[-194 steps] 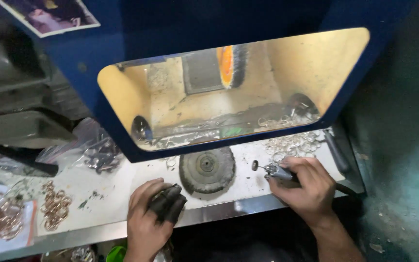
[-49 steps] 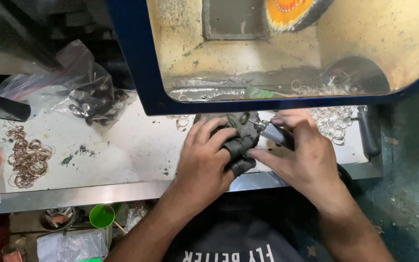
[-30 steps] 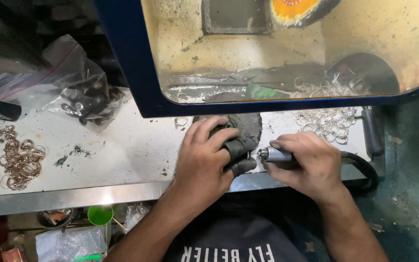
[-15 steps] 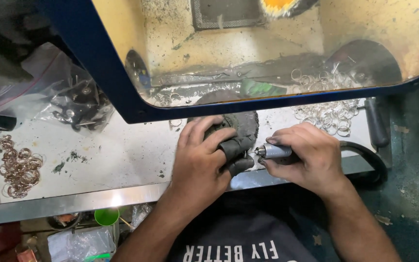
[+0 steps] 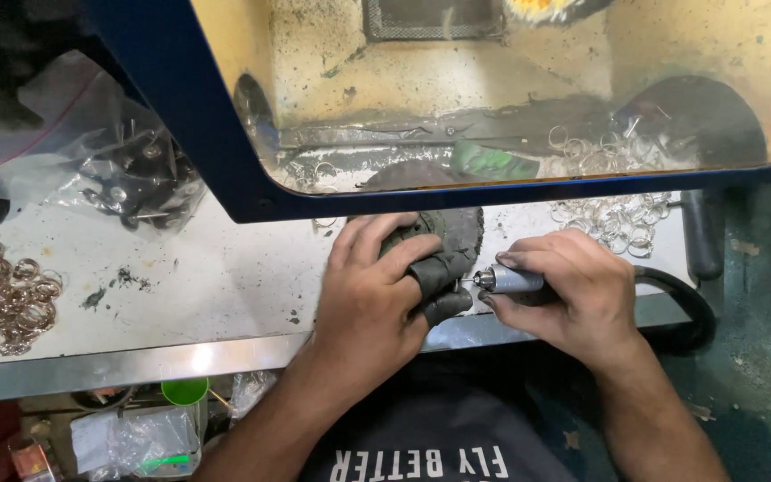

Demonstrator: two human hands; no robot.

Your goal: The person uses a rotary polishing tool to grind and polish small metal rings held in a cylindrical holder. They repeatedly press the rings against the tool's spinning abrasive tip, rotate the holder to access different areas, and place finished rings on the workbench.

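My left hand (image 5: pixel 363 303) sits in the middle of the frame, curled shut. Its thumb and first fingers wear dark rubber finger covers (image 5: pixel 439 277), and they pinch something so small that I cannot tell what it is. My right hand (image 5: pixel 573 290) is just right of it, closed around a thin silver rotary tool (image 5: pixel 510 280) the way I hold a pencil. The tool's tip points left and meets the dark covers. A black hose (image 5: pixel 684 308) runs off from the tool toward the right edge. Both hands rest on the white, dusty table (image 5: pixel 216 286), over a round grey pad (image 5: pixel 452 236). Above them is the blue frame of a dust box (image 5: pixel 216 152) with a clear window. A pile of silver rings (image 5: pixel 617 219) lies at the upper right of my hands, and a pile of coppery rings (image 5: pixel 11 299) lies at the far left. I think the tip could slip off the tiny piece and bite the finger covers, because the piece is so small and the tip is so close. The piece could also jump away and get lost in the dust if my pinch goes loose. Half a second ago my hands were in the same spot with the same grip; only the view has moved a little.
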